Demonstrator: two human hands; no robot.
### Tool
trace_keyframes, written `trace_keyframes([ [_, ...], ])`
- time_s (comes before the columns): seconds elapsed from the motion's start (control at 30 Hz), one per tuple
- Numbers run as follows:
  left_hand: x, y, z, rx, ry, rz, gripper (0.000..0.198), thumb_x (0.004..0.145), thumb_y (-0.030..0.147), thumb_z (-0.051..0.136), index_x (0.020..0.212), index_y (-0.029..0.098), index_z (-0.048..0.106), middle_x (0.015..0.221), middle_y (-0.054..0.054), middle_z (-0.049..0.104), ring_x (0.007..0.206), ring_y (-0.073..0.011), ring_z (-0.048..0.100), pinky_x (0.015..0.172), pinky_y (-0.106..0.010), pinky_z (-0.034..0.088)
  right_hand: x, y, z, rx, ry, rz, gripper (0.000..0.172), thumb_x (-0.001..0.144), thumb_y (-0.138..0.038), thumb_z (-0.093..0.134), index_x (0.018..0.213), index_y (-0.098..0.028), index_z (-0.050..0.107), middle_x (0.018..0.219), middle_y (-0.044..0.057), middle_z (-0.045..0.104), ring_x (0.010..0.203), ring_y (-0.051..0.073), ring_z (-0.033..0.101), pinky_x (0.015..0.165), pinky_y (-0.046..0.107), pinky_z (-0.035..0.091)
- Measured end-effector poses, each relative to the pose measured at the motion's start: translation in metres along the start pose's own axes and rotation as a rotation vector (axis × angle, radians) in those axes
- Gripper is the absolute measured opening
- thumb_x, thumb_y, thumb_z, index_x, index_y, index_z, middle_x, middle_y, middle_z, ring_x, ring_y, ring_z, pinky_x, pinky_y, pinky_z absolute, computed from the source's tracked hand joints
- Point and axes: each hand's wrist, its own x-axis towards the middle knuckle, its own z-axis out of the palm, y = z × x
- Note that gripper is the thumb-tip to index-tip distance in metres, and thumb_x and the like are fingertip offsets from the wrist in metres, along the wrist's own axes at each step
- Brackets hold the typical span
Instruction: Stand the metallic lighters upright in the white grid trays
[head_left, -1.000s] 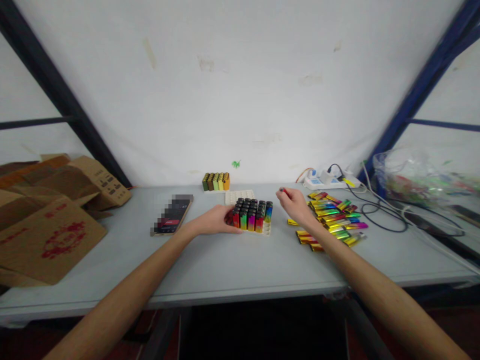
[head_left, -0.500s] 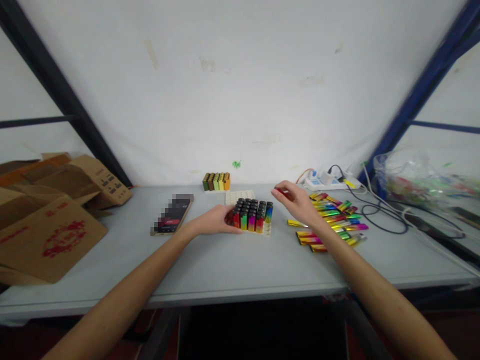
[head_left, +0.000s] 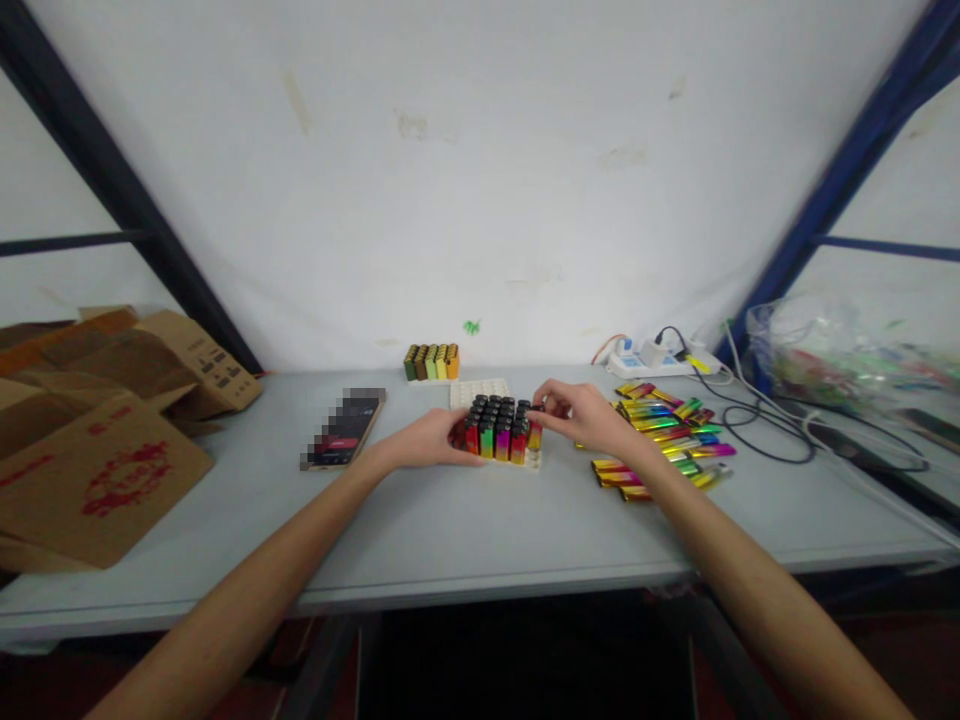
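Observation:
A white tray [head_left: 532,461] near the table's middle holds several upright lighters [head_left: 499,428] with rainbow bodies and black caps. My left hand [head_left: 427,440] rests against the tray's left side, fingers curled on the end lighters. My right hand [head_left: 581,413] is at the tray's right edge, its fingers pinched on a lighter standing at the right end of the block. Just right of it lies a loose pile of shiny lighters [head_left: 667,440] on their sides.
A phone [head_left: 345,428] lies left of the tray. Folded cardboard boxes [head_left: 105,420] fill the left end. A second white tray [head_left: 478,391] and a row of green-to-orange lighters [head_left: 432,362] sit behind. A power strip [head_left: 652,358], cables [head_left: 757,425] and a plastic bag [head_left: 840,360] are at the right.
My right hand has carried a lighter leftward from above the loose pile and come down at the tray's right edge. My left hand has stayed at the tray.

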Motion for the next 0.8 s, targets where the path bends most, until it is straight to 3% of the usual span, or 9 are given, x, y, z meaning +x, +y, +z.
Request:
trace_keyframes([
  [0.27,0.0,-0.002,0.001,0.012,0.001,-0.007,0.059,0.072,0.062,0.078,0.107,0.015,0.066,0.083,-0.002,0.067,0.07,-0.0196,0.058,0.061,-0.027,0.042,-0.002,-0.007,-0.004,0.027,-0.051,0.024,0.028,0.096,-0.049,0.063,0.101,-0.021,0.061,0.069,-0.001,0.07,0.058,0.014,0.061,0.058,0.025,0.045],
  [0.5,0.0,-0.002,0.001,0.019,0.006,0.005,0.056,0.073,0.061,0.078,0.102,0.015,0.064,0.086,-0.003,0.069,0.071,-0.0201,0.061,0.061,-0.027,0.043,-0.004,0.006,-0.031,-0.181,0.053,0.118,0.032,0.101,-0.047,0.051,0.096,-0.019,0.066,0.063,0.001,0.068,0.056,0.015,0.06,0.06,0.027,0.042],
  [0.57,0.0,-0.002,0.001,0.015,0.003,0.0,0.055,0.073,0.06,0.078,0.101,0.015,0.064,0.085,-0.003,0.069,0.071,-0.0204,0.061,0.061,-0.027,0.043,-0.008,0.016,-0.043,-0.261,-0.046,0.175,0.03,0.097,-0.045,0.056,0.091,-0.019,0.069,0.071,0.004,0.072,0.062,0.017,0.063,0.063,0.028,0.043],
  [0.67,0.0,-0.003,0.001,0.008,0.004,0.0,0.055,0.073,0.06,0.078,0.103,0.016,0.064,0.086,-0.003,0.069,0.072,-0.0205,0.062,0.062,-0.027,0.043,-0.018,0.032,-0.055,-0.3,-0.305,0.368,0.027,0.083,-0.046,0.073,0.087,-0.019,0.074,0.083,0.007,0.076,0.073,0.02,0.068,0.065,0.029,0.046],
  [0.8,0.0,-0.002,0.0,0.033,0.003,-0.006,0.054,0.073,0.06,0.077,0.101,0.016,0.064,0.086,-0.003,0.069,0.073,-0.0211,0.062,0.062,-0.028,0.043,-0.026,0.046,-0.056,-0.3,-0.555,0.571,0.026,0.072,-0.04,0.08,0.091,-0.022,0.078,0.088,0.006,0.078,0.076,0.023,0.07,0.062,0.03,0.048],
])
